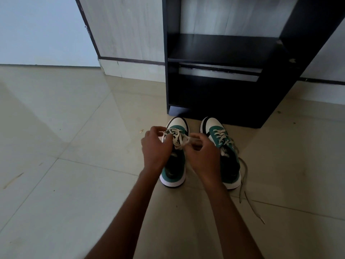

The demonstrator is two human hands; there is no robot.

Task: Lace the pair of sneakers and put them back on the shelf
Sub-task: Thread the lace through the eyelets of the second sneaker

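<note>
While the left sneaker (174, 161) sits toe-first before the shelf (220, 53), pinching its lace (177, 138) taut between left hand (155, 148) and right hand (202, 152), likely to cinch a knot.

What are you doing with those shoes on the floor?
A person is doing up the laces of a pair of green and white sneakers on the tiled floor. Both hands, left hand and right hand, hold the lace of the left sneaker. The right sneaker beside it is threaded, but its lace ends trail loose on the floor. The black shelf just beyond them has no shoes on it yet.
</note>
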